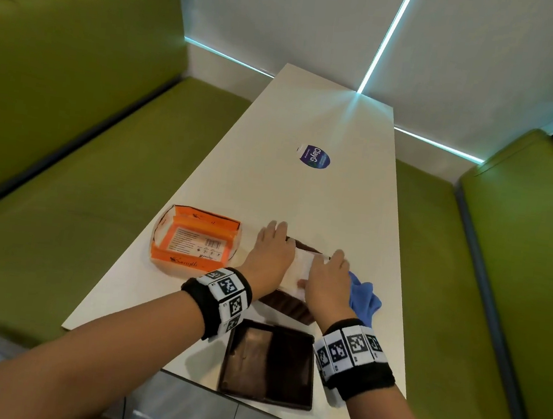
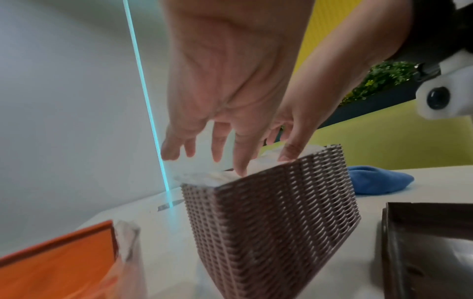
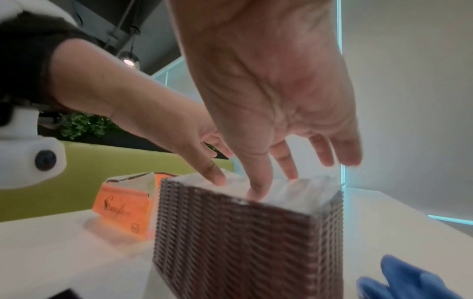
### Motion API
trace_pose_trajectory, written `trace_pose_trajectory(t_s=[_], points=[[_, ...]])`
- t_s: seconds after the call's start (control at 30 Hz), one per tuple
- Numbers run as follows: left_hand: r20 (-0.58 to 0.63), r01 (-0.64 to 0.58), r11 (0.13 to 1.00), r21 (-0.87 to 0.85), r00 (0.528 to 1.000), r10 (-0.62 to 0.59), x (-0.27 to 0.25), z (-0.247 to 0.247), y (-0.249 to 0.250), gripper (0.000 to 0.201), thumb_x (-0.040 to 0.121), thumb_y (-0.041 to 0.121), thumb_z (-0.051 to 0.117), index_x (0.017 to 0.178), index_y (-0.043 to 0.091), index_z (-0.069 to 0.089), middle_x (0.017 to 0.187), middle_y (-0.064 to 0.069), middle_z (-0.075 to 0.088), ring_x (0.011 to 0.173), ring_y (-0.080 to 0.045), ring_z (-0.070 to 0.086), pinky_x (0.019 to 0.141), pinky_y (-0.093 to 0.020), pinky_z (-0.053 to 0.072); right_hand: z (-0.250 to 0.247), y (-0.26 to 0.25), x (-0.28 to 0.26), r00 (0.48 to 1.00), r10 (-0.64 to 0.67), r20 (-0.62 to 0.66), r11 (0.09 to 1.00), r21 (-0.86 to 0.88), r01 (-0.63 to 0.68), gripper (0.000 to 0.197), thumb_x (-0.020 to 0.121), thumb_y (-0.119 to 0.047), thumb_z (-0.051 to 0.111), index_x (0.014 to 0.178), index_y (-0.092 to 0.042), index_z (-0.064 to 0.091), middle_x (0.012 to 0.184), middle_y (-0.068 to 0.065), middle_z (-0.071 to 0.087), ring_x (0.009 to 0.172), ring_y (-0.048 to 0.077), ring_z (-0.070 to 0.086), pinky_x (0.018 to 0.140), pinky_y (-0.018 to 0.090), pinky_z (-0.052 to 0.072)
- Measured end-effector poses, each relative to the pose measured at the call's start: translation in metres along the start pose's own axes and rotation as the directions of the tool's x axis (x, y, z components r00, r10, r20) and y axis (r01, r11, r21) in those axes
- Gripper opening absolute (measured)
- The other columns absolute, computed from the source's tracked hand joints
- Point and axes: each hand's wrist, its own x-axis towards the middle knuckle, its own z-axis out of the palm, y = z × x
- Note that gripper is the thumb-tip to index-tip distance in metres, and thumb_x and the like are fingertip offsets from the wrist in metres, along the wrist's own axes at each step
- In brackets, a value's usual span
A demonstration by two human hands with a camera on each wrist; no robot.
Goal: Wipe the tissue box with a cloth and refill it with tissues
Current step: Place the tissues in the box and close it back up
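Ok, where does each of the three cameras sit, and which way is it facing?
Head: on the head, looking forward and down the table; shows both forearms, left hand and right hand on the tissues.
Left wrist: low, left of the box, looking along the left palm; cloth beyond.
Right wrist: low, right of the box, looking along the right palm; orange pack beyond.
Shared: both wrist views show the box, tissues and both hands.

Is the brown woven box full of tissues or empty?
Full. White tissues fill the brown woven box right up to its rim, and both hands' fingers press on top of the stack.
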Motion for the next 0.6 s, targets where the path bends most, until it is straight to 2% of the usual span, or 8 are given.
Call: trace_pose_trajectory(t_s=[0.07,0.13,0.2,0.27,0.33,0.43,0.5,0.6], points=[[-0.037,-0.063,0.998,-0.009,0.997,0.062,-0.001,-0.001,-0.006,0.046,0.091,-0.003,0.052,0.136,-0.002,0.043,0.150,-0.020,0.030,0.140,-0.034,0.028,0.114,-0.040,0.031,-0.002,0.006,-0.001,0.994,-0.094,-0.052,0.995,-0.039,0.092,0.053,0.093,-0.026,0.059,0.140,-0.013,0.037,0.150,0.018,0.023,0.134,0.035,0.029,0.105,0.041,0.033],[-0.012,-0.120,0.990,-0.080,0.993,0.119,-0.002,0.002,-0.010,0.033,0.096,0.003,0.046,0.129,0.000,0.051,0.137,-0.018,0.045,0.125,-0.033,0.044,0.102,-0.043,0.042,0.000,0.011,0.000,0.979,-0.201,-0.038,0.980,-0.019,0.200,0.053,0.092,-0.014,0.060,0.140,-0.018,0.040,0.145,0.013,0.031,0.126,0.031,0.038,0.097,0.038,0.040],[0.042,-0.167,0.986,-0.022,0.985,0.168,0.002,0.008,-0.009,0.028,0.094,0.001,0.048,0.120,0.001,0.056,0.126,-0.018,0.052,0.115,-0.033,0.050,0.096,-0.039,0.045,0.007,0.011,0.002,0.971,-0.235,0.036,0.972,0.020,0.234,0.055,0.090,-0.003,0.056,0.141,-0.019,0.039,0.139,0.013,0.037,0.120,0.030,0.043,0.090,0.036,0.047],[0.149,-0.144,0.988,0.049,0.980,0.135,0.005,0.008,-0.005,0.031,0.090,0.002,0.051,0.121,0.004,0.053,0.124,-0.017,0.051,0.116,-0.032,0.049,0.099,-0.038,0.038,0.014,0.011,0.005,0.966,-0.239,0.101,0.971,0.036,0.236,0.059,0.091,0.001,0.049,0.145,-0.017,0.033,0.140,0.015,0.037,0.122,0.030,0.043,0.091,0.036,0.049],[0.189,-0.138,0.988,0.073,0.974,0.122,0.007,0.005,-0.005,0.040,0.090,0.004,0.052,0.129,0.004,0.047,0.129,-0.018,0.047,0.120,-0.035,0.045,0.103,-0.040,0.032,0.018,0.010,0.006,0.970,-0.213,0.112,0.977,0.053,0.209,0.063,0.091,0.002,0.048,0.148,-0.016,0.030,0.140,0.017,0.037,0.122,0.031,0.044,0.093,0.037,0.048],[0.218,-0.150,0.988,0.037,0.966,0.139,0.012,0.005,-0.012,0.044,0.091,0.005,0.054,0.133,-0.001,0.044,0.134,-0.021,0.046,0.123,-0.035,0.044,0.104,-0.038,0.033,0.022,0.007,0.007,0.979,-0.196,0.056,0.956,0.233,0.178,0.051,0.090,0.003,0.052,0.139,-0.010,0.045,0.133,0.025,0.043,0.118,0.040,0.044,0.096,0.045,0.043],[0.221,-0.143,0.989,0.049,0.967,0.129,0.014,0.007,-0.018,0.044,0.090,0.003,0.055,0.133,0.000,0.045,0.134,-0.021,0.046,0.123,-0.035,0.044,0.105,-0.039,0.036,0.020,0.004,0.007,0.977,-0.210,0.038,0.943,0.271,0.192,0.045,0.092,0.002,0.049,0.136,-0.009,0.048,0.132,0.026,0.043,0.117,0.042,0.045,0.097,0.049,0.042],[0.244,-0.144,0.985,0.091,0.963,0.118,0.013,0.003,-0.020,0.041,0.092,-0.001,0.051,0.132,0.001,0.047,0.135,-0.021,0.045,0.126,-0.037,0.042,0.106,-0.040,0.035,0.019,0.003,0.012,0.973,-0.198,0.122,0.959,0.229,0.167,0.060,0.092,-0.003,0.055,0.147,-0.012,0.032,0.142,0.020,0.036,0.125,0.036,0.045,0.101,0.043,0.043]])
